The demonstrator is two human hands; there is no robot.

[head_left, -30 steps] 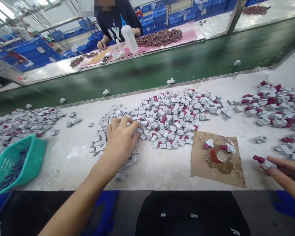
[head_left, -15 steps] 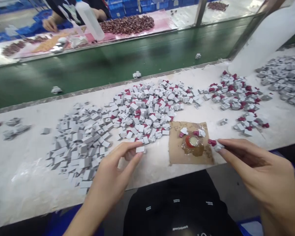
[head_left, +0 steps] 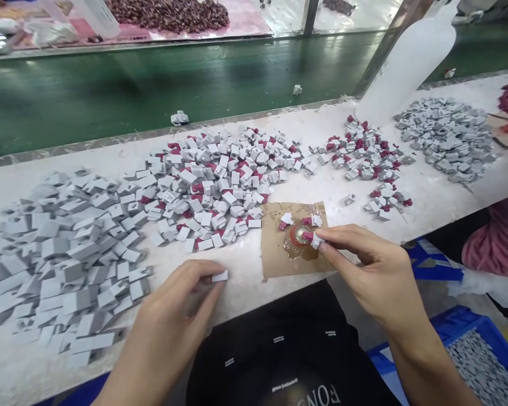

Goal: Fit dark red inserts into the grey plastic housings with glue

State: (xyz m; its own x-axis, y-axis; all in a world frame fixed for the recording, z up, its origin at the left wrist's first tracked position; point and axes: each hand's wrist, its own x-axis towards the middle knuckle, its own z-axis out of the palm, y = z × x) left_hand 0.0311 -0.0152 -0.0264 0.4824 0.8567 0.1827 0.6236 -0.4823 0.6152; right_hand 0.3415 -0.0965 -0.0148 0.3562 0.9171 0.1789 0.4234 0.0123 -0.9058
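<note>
Between thumb and forefinger, my left hand (head_left: 175, 316) pinches a small grey plastic block (head_left: 220, 276) just above the white tabletop. My right hand (head_left: 370, 268) grips a small grey-and-maroon plastic part (head_left: 315, 239), its maroon end over a small round dish (head_left: 300, 234) of pale liquid with a reddish rim. The dish stands on a square of brown cardboard (head_left: 275, 265), wet with a brownish spill. Two more grey-and-maroon parts lie on the cardboard behind the dish. A big heap of grey blocks (head_left: 76, 254) spreads to the left, with maroon bits mixed in further right.
Grey-and-maroon parts (head_left: 364, 152) form a pile at the right, beside a heap of grey pieces (head_left: 446, 135). A white bottle (head_left: 410, 62) leans behind them. A green conveyor belt (head_left: 131, 96) runs along the back, carrying a few parts. A blue crate (head_left: 486, 332) of grey pieces sits lower right.
My right hand has brought the grey-and-maroon part leftward from beside the cardboard to over the dish. My left hand has drawn its block away from the heap, toward the table's front. The view has shifted right.
</note>
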